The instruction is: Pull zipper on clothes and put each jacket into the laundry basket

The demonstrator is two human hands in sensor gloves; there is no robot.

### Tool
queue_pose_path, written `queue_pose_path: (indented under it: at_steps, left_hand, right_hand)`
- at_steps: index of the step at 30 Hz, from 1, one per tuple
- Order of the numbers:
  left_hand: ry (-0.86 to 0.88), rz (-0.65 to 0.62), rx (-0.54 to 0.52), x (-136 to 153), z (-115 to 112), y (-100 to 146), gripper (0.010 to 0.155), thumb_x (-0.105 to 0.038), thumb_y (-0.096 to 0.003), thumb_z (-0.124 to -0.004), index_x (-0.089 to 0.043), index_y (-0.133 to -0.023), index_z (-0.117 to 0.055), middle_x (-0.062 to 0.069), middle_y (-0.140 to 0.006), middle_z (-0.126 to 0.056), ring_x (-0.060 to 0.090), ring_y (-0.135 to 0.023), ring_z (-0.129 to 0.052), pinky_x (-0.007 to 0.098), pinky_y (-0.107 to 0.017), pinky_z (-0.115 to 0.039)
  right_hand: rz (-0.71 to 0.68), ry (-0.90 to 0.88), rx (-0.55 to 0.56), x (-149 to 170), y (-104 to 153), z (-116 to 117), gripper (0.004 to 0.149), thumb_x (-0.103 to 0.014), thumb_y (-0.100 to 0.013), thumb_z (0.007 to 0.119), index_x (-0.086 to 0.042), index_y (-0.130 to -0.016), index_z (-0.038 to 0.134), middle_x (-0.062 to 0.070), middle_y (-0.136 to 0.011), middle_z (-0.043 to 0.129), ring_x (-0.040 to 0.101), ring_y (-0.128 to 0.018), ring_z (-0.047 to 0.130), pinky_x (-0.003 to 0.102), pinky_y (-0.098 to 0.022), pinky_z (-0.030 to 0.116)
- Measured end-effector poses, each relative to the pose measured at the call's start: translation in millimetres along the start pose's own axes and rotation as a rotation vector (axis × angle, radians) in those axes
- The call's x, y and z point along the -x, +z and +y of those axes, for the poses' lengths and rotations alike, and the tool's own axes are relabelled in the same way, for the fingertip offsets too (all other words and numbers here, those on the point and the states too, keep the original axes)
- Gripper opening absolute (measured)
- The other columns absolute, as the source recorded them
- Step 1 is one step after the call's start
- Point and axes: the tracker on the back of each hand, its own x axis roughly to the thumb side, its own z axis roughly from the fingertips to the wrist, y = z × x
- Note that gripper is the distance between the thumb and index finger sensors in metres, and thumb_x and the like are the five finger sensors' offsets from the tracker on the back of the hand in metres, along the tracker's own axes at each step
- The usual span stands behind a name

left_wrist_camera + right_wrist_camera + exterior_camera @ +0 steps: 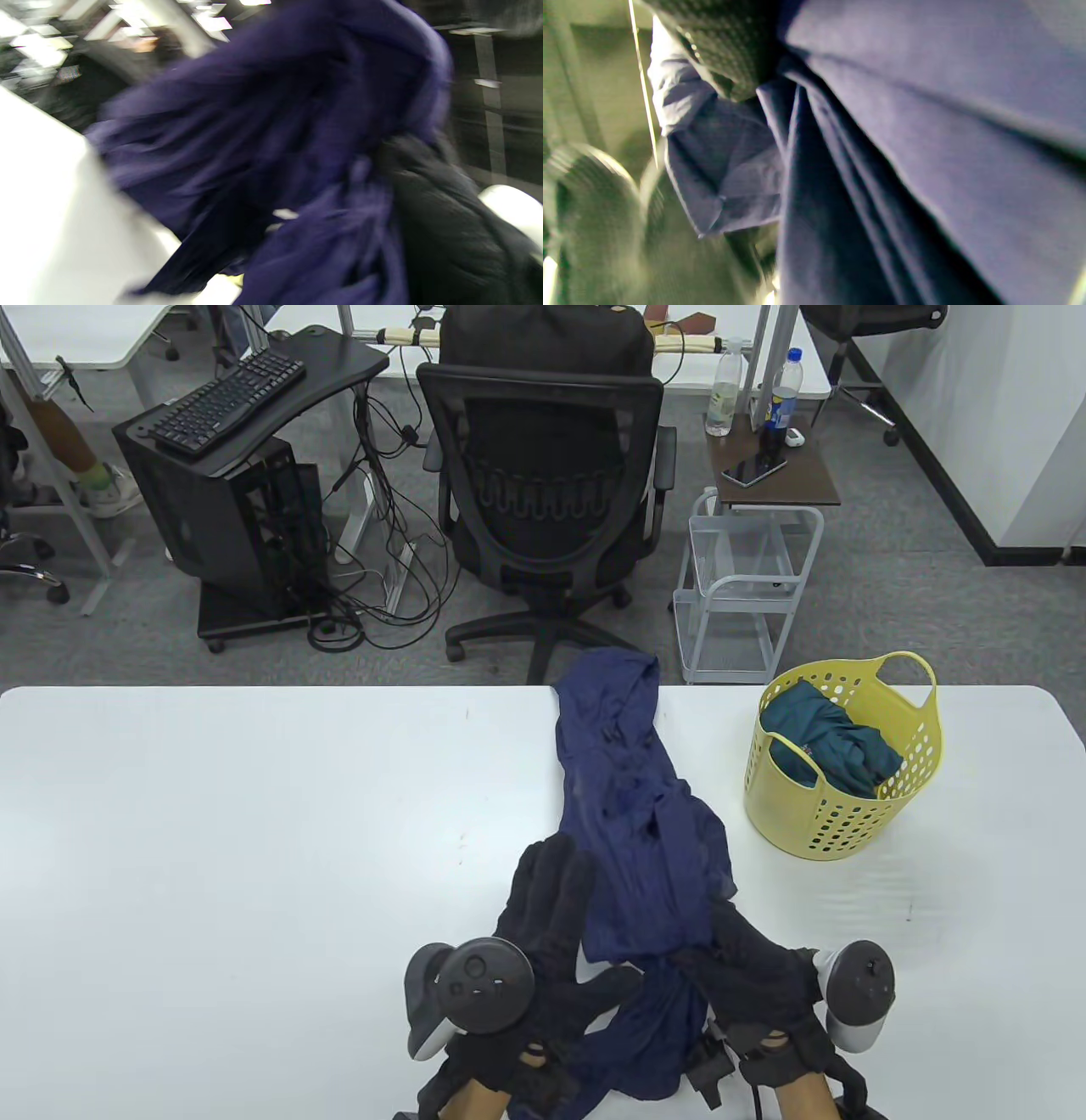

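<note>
The dark blue jacket [632, 814] lies on the white table [212, 857], a bit right of the middle. It is bunched into a long strip. Its long way runs from the near edge to the far edge, and the hood end hangs a little over the far edge. The near end droops over the near edge between the two hands.

The right hand [747, 976] has its fingers curled on the near part of the jacket and grips the cloth. The left hand [551, 950] is spread wide with straight fingers, just beside the jacket on its left. It may touch the cloth, but the wrist views are too blurry to be sure.

The yellow laundry basket [836, 814] stands to the right of the jacket, near the far edge, with a gap of bare table between them. A teal jacket [827, 738] is already inside it. The left half of the table is wide and bare.

Behind the table stand a black office chair [543, 475] and a small wire cart [738, 594].
</note>
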Motion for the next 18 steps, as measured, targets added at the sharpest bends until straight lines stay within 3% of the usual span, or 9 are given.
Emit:
queue_pose_path:
  at_steps: [3, 6, 7, 9, 15, 17, 18]
  left_hand:
    - [-0.127, -0.064, 0.023, -14.2, -12.8, -8.1, 0.103, -0.067, -0.0267, -0.084, -0.057, -0.100, -0.011, -0.016, -0.120, -0.006, 0.028, -0.114, -0.015, 0.066, -0.078, -0.034]
    - [-0.222, -0.111, -0.229, -10.3, -20.3, 0.4, 0.091, -0.066, -0.0212, -0.088, -0.055, -0.100, -0.044, -0.014, -0.115, -0.054, 0.024, -0.104, -0.068, 0.060, -0.070, -0.061]
    - [-0.205, -0.115, -0.265, -7.3, -24.2, 2.3, 0.088, -0.062, -0.0200, -0.092, -0.052, -0.098, -0.052, -0.012, -0.110, -0.065, 0.023, -0.095, -0.081, 0.058, -0.068, -0.067]
    - [-0.235, -0.110, -0.225, 2.4, -25.4, 4.8, 0.087, -0.060, -0.0195, -0.094, -0.047, -0.097, -0.057, -0.008, -0.102, -0.075, 0.019, -0.078, -0.095, 0.051, -0.061, -0.076]
    - [-0.088, -0.015, -0.226, 39.0, -17.8, 15.0, 0.075, -0.054, -0.0250, -0.098, -0.043, -0.093, -0.069, -0.006, -0.090, -0.090, 0.019, -0.060, -0.104, 0.050, -0.053, -0.082]
    - [-0.080, -0.001, -0.231, 46.6, -14.8, 19.3, 0.072, -0.052, -0.0259, -0.099, -0.041, -0.092, -0.072, -0.006, -0.087, -0.092, 0.020, -0.058, -0.105, 0.051, -0.051, -0.083]
    - [-0.098, 0.001, -0.239, 47.6, -13.7, 20.7, 0.072, -0.052, -0.0257, -0.099, -0.041, -0.092, -0.072, -0.006, -0.086, -0.093, 0.020, -0.057, -0.105, 0.051, -0.051, -0.083]
  right_hand:
    - [-0.022, -0.071, -0.061, -6.0, 0.5, 8.9, 0.042, -0.028, -0.051, 0.085, -0.039, -0.091, 0.081, -0.003, -0.104, 0.071, 0.032, -0.094, 0.066, 0.054, -0.069, 0.062]
    - [0.021, -0.105, -0.095, 0.4, 1.3, 8.8, 0.041, -0.024, -0.051, 0.084, -0.036, -0.090, 0.085, -0.001, -0.105, 0.060, 0.034, -0.095, 0.052, 0.057, -0.073, 0.050]
    - [0.040, -0.085, -0.122, 4.0, 0.8, 9.0, 0.041, -0.023, -0.051, 0.083, -0.034, -0.090, 0.086, 0.000, -0.105, 0.063, 0.035, -0.094, 0.054, 0.058, -0.072, 0.051]
    - [0.080, -0.077, -0.196, 9.2, 0.0, 11.3, 0.042, -0.021, -0.051, 0.081, -0.029, -0.092, 0.083, 0.002, -0.103, 0.069, 0.034, -0.092, 0.065, 0.063, -0.070, 0.055]
    - [0.165, -0.151, -0.329, 19.5, -1.1, 11.7, 0.057, -0.039, -0.052, 0.085, -0.023, -0.105, 0.069, 0.009, -0.113, 0.071, 0.043, -0.097, 0.074, 0.064, -0.068, 0.061]
    - [0.179, -0.061, -0.217, 20.9, 0.1, 3.2, 0.058, -0.042, -0.049, 0.090, -0.024, -0.101, 0.074, 0.007, -0.108, 0.078, 0.039, -0.092, 0.082, 0.059, -0.067, 0.066]
    - [0.176, -0.005, -0.167, 21.1, 1.0, 1.1, 0.065, -0.045, -0.046, 0.093, -0.024, -0.103, 0.071, 0.006, -0.111, 0.073, 0.038, -0.095, 0.077, 0.058, -0.068, 0.065]
